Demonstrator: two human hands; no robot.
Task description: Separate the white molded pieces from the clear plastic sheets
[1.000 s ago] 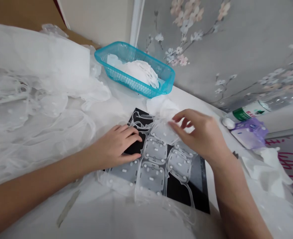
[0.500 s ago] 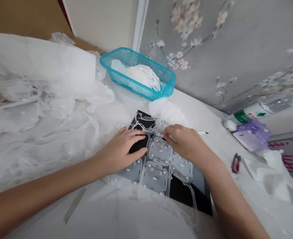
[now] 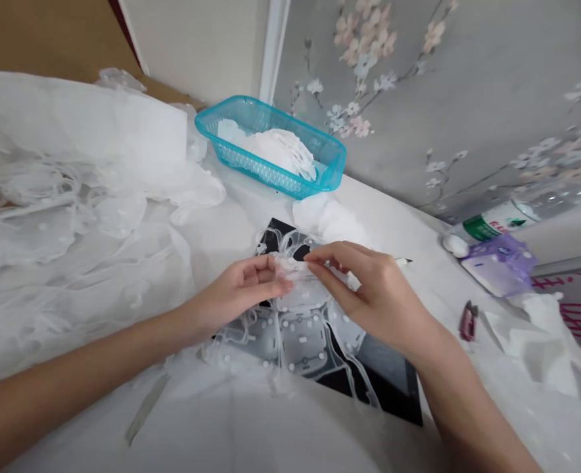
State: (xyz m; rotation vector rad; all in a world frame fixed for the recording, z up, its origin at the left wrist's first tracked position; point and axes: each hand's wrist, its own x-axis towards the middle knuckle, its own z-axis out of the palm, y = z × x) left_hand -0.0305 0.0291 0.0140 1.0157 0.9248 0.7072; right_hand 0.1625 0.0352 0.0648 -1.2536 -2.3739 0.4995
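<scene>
A translucent moulded sheet (image 3: 304,338) with rounded panels, thin strips and white nubs lies over a black board (image 3: 394,378). Its upper part is raised off the board between my hands. My left hand (image 3: 254,286) pinches the raised part from the left, thumb against curled fingers. From the right, my right hand (image 3: 352,272) grips the same raised edge between thumb and index finger. The fingertips of both hands are close together. Loose strips of the sheet trail over the lower board.
A blue basket (image 3: 271,180) holding white material stands behind the board. Translucent scraps (image 3: 88,256) pile up on the left. On the right lie a pen (image 3: 403,261), dark red clippers (image 3: 468,320), a purple pack (image 3: 500,263) and a bottle (image 3: 500,218).
The sheet's upper part has come up off the board. My left hand has gone from spread fingers to a pinch; my right hand has shifted slightly left with the edge.
</scene>
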